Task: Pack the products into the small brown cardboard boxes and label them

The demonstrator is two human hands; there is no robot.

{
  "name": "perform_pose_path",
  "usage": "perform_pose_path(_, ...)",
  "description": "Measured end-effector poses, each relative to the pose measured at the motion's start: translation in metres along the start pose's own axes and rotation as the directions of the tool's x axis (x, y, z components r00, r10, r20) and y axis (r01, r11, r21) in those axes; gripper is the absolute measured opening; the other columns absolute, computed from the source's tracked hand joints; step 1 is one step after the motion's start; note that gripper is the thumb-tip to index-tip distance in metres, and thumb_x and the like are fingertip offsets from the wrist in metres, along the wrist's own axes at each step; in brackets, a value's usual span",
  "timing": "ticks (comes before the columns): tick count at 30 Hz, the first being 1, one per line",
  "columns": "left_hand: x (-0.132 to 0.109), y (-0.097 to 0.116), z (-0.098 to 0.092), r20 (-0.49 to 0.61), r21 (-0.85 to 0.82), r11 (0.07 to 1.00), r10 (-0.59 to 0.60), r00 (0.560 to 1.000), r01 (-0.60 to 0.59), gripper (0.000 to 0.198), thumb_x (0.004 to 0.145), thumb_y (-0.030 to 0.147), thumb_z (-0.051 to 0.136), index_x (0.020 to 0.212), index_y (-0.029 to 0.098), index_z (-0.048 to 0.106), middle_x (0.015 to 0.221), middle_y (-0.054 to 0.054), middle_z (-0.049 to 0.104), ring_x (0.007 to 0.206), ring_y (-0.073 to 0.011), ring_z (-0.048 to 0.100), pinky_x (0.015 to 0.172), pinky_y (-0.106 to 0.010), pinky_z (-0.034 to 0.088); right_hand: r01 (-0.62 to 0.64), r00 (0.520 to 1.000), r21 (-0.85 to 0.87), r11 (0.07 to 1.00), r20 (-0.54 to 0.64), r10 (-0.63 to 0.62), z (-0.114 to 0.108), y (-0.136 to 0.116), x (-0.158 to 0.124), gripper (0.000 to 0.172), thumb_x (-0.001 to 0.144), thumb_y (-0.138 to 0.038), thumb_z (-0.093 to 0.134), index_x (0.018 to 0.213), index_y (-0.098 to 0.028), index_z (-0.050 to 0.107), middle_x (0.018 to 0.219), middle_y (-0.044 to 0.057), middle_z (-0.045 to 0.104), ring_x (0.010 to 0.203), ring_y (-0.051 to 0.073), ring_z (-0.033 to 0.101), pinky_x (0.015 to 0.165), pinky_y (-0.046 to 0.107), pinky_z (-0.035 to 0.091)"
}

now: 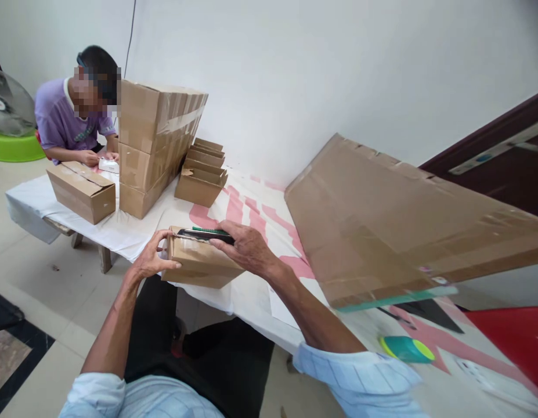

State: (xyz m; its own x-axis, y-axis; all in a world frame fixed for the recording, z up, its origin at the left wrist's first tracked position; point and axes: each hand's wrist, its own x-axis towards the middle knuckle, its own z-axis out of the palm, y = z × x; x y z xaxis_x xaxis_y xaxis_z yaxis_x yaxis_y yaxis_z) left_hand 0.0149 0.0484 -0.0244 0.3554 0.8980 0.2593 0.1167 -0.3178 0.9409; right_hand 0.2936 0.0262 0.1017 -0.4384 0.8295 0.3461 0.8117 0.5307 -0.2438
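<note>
A small brown cardboard box (pixel 208 271) lies at the table's front edge, right before my body. My left hand (pixel 153 258) grips its left end, fingertips at the upper edge and thumb on the near side. From the right, my right hand (pixel 242 244) holds a black and green utility knife (pixel 201 234) flat along the box's top edge, its tip pointing toward my left hand. The knife hides part of the box's top seam, and I cannot tell whether its blade touches the cardboard.
Stacked taped boxes (pixel 138 133) stand behind to the left, beside a single box (pixel 81 188) and several open boxes (pixel 201 183). A large cardboard sheet (pixel 382 220) leans at right, near a green tape roll (pixel 405 349). A person in purple (pixel 55 119) sits at the far left.
</note>
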Motion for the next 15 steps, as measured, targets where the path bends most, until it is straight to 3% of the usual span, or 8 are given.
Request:
perform_pose_path(9,0.000,-0.006,0.001,-0.002,-0.001,1.000,0.016,1.000,-0.016,0.083,0.067,0.041,0.096,0.139,0.029,0.058,0.154,-0.012,0.055,0.146,-0.0397,0.053,0.108,-0.054,0.053,0.135,0.990,-0.311,0.941,0.071,-0.119,0.000,-0.003,0.023,0.011,0.103,-0.031,0.069,0.110,-0.023,0.072,0.101,0.007,0.077,0.091,0.024,0.069,0.067,0.030,0.038)
perform_pose_path(15,0.000,-0.009,0.002,-0.011,-0.015,1.000,0.022,1.000,-0.022,0.085,0.065,0.041,0.098,0.140,0.029,0.059,0.156,-0.013,0.054,0.146,-0.0403,0.053,0.110,-0.055,0.053,0.189,0.980,-0.402,0.896,0.137,-0.146,0.003,-0.008,0.034,0.005,0.100,-0.028,0.075,0.100,-0.023,0.072,0.095,0.008,0.077,0.091,0.025,0.067,0.067,0.032,0.034)
